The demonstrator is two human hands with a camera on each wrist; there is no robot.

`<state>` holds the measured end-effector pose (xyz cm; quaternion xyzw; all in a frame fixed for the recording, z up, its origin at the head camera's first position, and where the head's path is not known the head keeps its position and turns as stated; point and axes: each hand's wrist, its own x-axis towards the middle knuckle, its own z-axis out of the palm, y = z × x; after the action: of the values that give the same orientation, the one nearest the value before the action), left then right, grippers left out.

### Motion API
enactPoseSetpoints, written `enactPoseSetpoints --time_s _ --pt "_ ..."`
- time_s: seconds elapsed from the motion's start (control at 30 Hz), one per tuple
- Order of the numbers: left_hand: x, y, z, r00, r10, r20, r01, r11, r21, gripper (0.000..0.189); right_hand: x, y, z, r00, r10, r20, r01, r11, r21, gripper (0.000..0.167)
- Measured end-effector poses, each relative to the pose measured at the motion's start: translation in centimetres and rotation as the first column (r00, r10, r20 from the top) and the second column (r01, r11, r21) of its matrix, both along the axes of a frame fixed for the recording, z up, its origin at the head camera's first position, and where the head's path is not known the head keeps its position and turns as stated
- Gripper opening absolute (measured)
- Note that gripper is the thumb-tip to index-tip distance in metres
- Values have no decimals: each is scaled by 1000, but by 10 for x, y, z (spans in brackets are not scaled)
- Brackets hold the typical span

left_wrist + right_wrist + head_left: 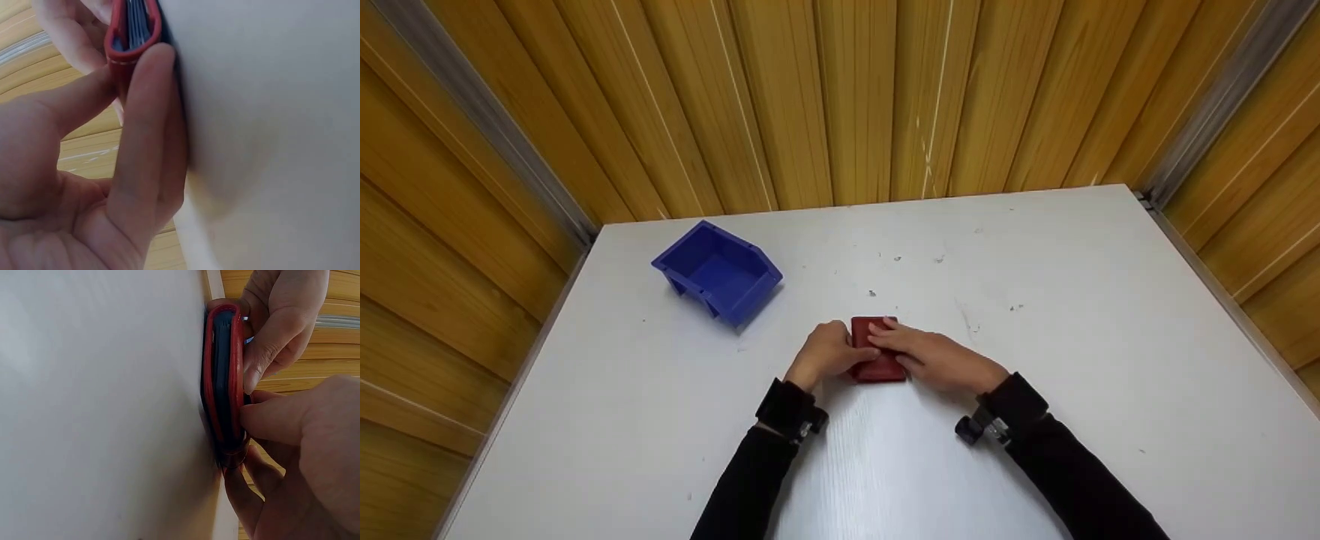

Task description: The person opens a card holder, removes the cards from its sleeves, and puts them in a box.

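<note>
A closed red wallet (877, 370) lies flat on the white table, with dark layered sleeves showing along its near edge in both wrist views. My left hand (826, 351) grips its left side, the thumb across the top cover and the fingers curled at the edge. From the other side my right hand (941, 360) holds the wallet, with fingers over the upper cover and others at the right edge. In the right wrist view, a strap-like end of the wallet (233, 457) sits by the right fingers. The right palm is partly out of that view.
To the left and farther back, a blue plastic bin (727, 277) stands on the white table (1072, 315). Yellow wood-look panels (855, 105) rise behind the table and along both sides. Black camera straps (1012, 405) circle both wrists.
</note>
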<state>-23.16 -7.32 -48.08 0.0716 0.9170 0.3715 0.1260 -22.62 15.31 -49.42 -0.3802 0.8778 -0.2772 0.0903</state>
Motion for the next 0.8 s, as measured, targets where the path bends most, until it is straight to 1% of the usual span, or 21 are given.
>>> enactPoseSetpoints --time_s 0.1,0.17,0.27,0.37,0.47,0.53,0.6,0.63,0.73,0.8 --pt "1 -1 -1 1000 7 22 -7 1000 12 38 0 0 -2 1000 0 14 0 1000 -14 48" --pt "1 -3 -2 998 10 62 -14 998 60 37 0 -1 -1 1000 -9 30 9 1000 -11 49" --pt "1 -4 -4 988 13 155 -39 985 166 36 1 -3 2 999 -25 31 26 1000 -7 49" --pt "0 -4 -6 972 9 233 -72 963 261 35 2 -5 6 998 -63 -17 63 998 -11 46" --pt "-1 -2 -5 964 8 265 -93 946 311 35 3 -8 8 985 -142 -94 140 990 -30 38" --pt "-1 0 -6 965 7 262 -97 938 332 37 3 -11 8 970 -218 -109 213 976 -52 25" --pt "-1 4 -6 970 16 241 -100 934 343 38 3 -13 7 953 -293 -77 287 955 -81 10" --pt "-1 5 -6 973 20 230 -102 932 349 38 3 -14 6 946 -322 -46 317 944 -91 6" --pt "0 10 -7 980 40 192 -108 929 354 38 3 -16 2 922 -385 41 387 917 -98 19" --pt "0 13 -7 983 60 175 -119 928 352 37 3 -17 0 914 -397 80 403 910 -94 24"
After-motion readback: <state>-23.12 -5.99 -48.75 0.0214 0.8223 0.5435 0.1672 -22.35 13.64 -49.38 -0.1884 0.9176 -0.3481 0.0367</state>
